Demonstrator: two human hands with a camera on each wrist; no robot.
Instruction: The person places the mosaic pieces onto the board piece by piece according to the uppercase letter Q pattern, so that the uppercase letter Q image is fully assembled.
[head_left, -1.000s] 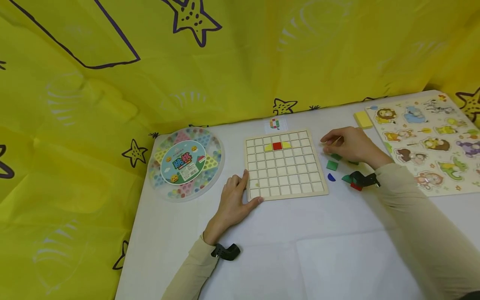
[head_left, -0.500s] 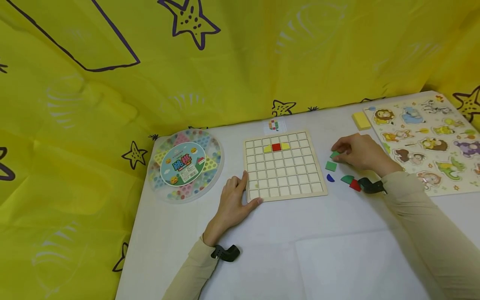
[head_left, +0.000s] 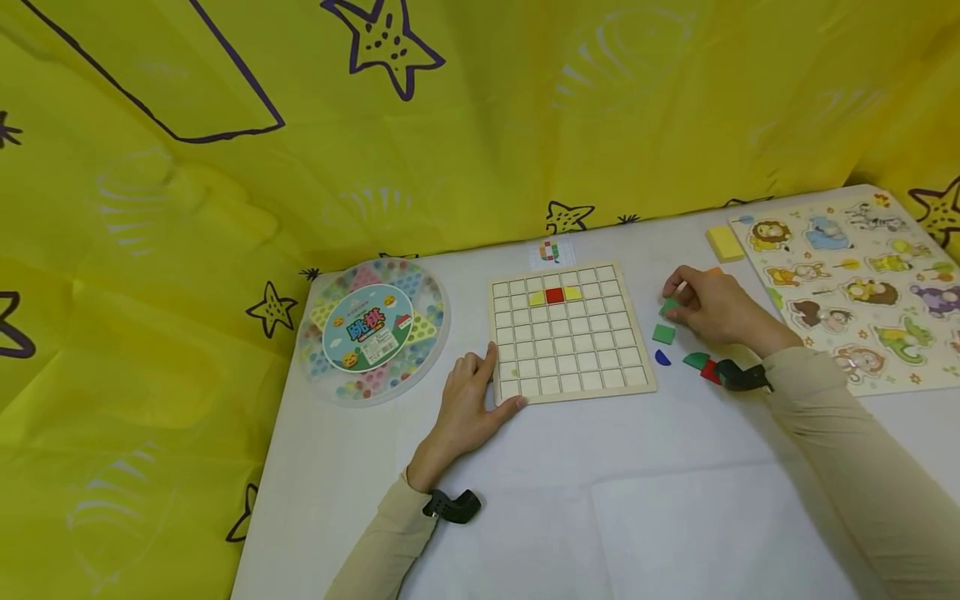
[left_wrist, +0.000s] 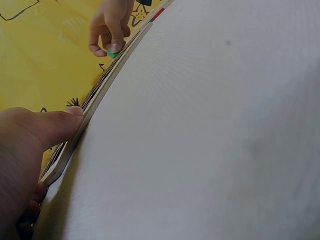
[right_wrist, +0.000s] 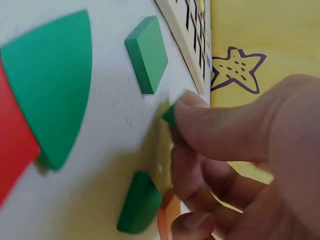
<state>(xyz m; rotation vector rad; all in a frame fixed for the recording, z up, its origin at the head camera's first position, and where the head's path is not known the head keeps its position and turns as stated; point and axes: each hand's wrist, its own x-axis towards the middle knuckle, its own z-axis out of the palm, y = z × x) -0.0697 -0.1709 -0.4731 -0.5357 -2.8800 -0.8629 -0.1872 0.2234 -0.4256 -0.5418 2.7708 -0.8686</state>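
Green piece point(right_wrist: 170, 117) — pinched in the right hand point(head_left: 708, 308).

Wrinkled yellow cloth backdrop point(head_left: 480, 158), dark-outlined starfish print point(head_left: 386, 42), white-covered table point(head_left: 525, 550) against it, faint fold lines point(head_left: 675, 472)

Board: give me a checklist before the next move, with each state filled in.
1. Board steadied: ok; the left hand touches its near left corner.
2. Green piece gripped: ok; the right hand pinches it.
3. Green piece over the board: not ok; it is off to the right.
4. Red square between the yellow pieces: ok, second row from the far edge.
5. Card uncovered: ok, beyond the far edge.
6. Target cell: cannot tell; the card's print is too small.
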